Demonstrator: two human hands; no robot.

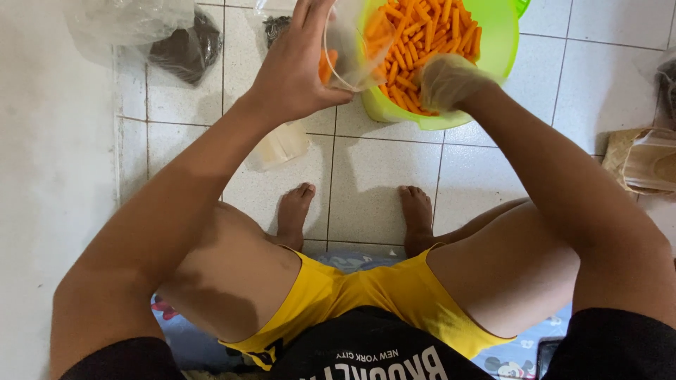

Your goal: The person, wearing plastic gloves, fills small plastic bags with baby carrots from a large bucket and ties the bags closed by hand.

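You are holding a clear plastic bag (348, 49) open in your left hand (292, 70), its grip closed on the rim over the green bowl (496, 42), while your gloved right hand (447, 81) is closing on orange sticks (422, 28) so they drop straight in

Bags and wrappers on the tiled floor

A clear plastic bag (348, 49) hangs open from the left hand (296, 67), a few orange sticks inside it, its mouth just beside the green bowl (503, 42). At the far left of the floor lies a crumpled clear bag (134, 24) with a dark bundle (186, 46) against it. A small stack of clear bags (278, 144) lies near the left foot. At the right edge sits a tan woven-looking package (644, 162) under clear wrap.
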